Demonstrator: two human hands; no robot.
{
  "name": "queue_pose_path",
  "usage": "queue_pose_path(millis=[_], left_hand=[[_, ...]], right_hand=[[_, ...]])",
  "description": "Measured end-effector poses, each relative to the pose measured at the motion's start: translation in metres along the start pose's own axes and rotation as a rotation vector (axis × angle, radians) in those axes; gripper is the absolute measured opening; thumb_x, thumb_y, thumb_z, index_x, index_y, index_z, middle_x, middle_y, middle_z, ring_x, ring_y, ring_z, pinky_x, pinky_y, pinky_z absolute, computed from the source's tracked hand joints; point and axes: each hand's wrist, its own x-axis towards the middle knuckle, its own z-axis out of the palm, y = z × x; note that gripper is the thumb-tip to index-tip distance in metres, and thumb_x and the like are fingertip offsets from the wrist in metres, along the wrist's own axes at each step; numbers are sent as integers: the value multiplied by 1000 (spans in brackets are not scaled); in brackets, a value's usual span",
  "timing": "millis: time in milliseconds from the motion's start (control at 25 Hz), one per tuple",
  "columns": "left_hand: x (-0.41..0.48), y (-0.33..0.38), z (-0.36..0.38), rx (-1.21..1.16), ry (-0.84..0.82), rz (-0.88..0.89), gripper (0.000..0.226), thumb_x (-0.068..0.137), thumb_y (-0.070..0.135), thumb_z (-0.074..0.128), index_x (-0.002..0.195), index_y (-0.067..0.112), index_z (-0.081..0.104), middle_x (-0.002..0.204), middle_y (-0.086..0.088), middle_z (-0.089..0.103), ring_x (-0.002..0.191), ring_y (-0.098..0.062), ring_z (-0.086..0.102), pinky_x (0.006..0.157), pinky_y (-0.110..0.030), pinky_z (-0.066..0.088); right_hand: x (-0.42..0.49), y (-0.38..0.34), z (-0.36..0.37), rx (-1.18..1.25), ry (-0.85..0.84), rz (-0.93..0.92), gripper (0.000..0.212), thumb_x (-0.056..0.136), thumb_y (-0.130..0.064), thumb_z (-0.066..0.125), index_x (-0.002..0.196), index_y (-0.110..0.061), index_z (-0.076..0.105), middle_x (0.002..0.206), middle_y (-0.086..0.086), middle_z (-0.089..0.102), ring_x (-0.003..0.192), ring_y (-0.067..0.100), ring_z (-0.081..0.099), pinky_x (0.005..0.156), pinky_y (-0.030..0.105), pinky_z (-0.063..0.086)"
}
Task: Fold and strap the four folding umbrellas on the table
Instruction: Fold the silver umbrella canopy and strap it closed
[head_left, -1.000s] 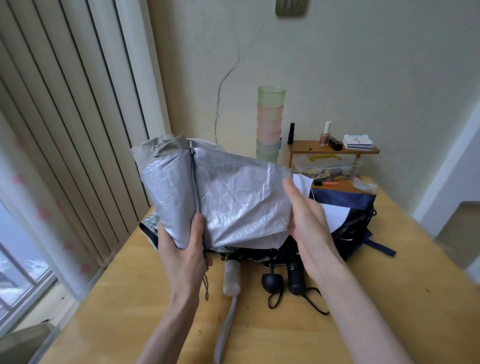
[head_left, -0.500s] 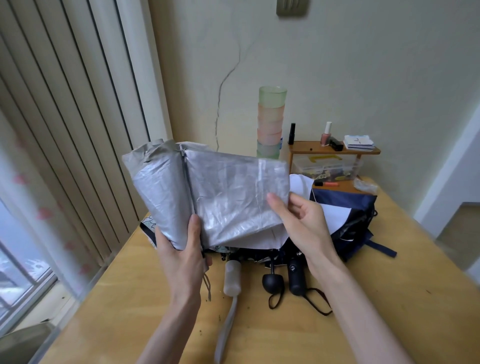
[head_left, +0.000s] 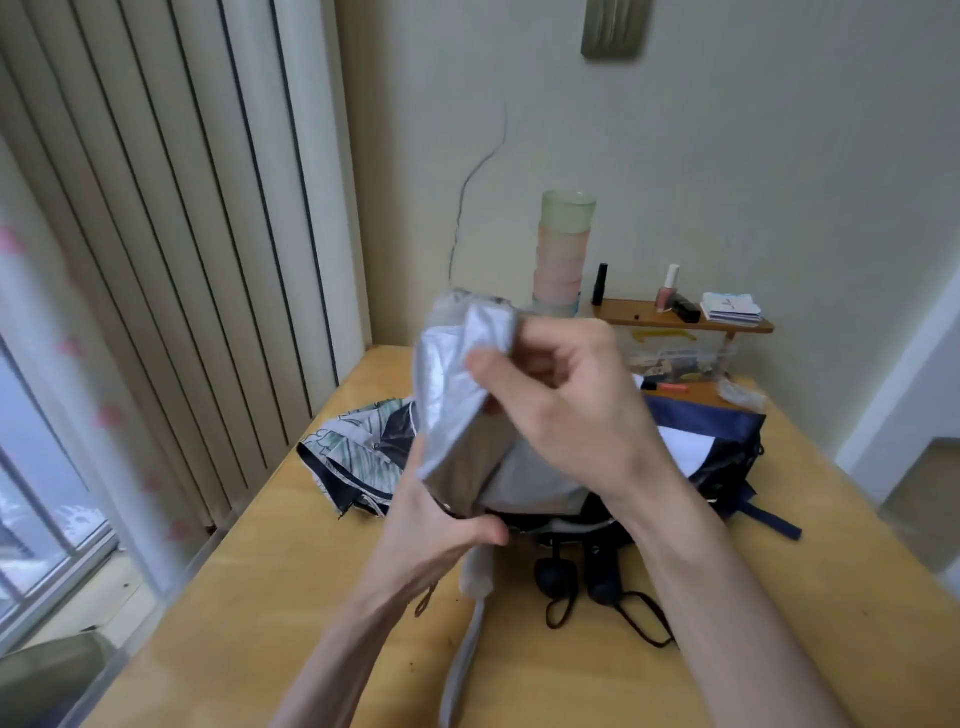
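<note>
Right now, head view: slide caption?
Left hand grips the silver umbrella while right hand pinches its canopy, above loose umbrellas on the wooden table.

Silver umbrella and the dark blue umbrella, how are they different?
The silver umbrella is held up by the left hand and right hand; the dark blue umbrella lies on the table. The silver umbrella is shiny and bunched narrow; the dark blue umbrella has a white panel and lies spread loose. Both are crumpled fabric.
</note>
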Motion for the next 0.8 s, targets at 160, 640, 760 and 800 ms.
queue_pose_path(millis=[160, 640, 760, 800], left_hand=[[-9, 5, 12, -38, 69, -49, 24, 87, 49, 72, 84, 26, 66, 59, 4, 54, 51, -16, 48, 48, -27, 42], [-17, 22, 16, -99, 12, -2, 29, 101, 30, 62, 121, 10, 67, 70, 6, 59, 90, -29, 56, 55, -32, 45], [-19, 23, 16, -92, -44, -55, 40, 99, 47, 57, 118, 15, 70, 67, 21, 56, 99, -24, 68, 66, -34, 53], [-19, 23, 15, -105, -36, -97, 44, 100, 55, 52, 117, 18, 70, 80, 9, 74, 101, -24, 67, 72, -37, 57]], right_hand=[[28, 4, 37, -226, -275, 56, 34, 97, -38, 67, 90, -6, 77, 88, 8, 78, 83, 20, 74, 85, 47, 60], [59, 37, -58, -277, -96, 310, 85, 69, -66, 84, 147, -43, 57, 146, -11, 60, 126, 3, 60, 103, 25, 46], [62, 37, -54, -248, -98, 293, 51, 74, -60, 88, 114, -30, 80, 117, -6, 78, 106, 7, 70, 95, 29, 50], [62, 39, -52, -224, -73, 255, 47, 74, -58, 90, 101, -20, 82, 105, 5, 81, 94, 12, 71, 88, 33, 50]])
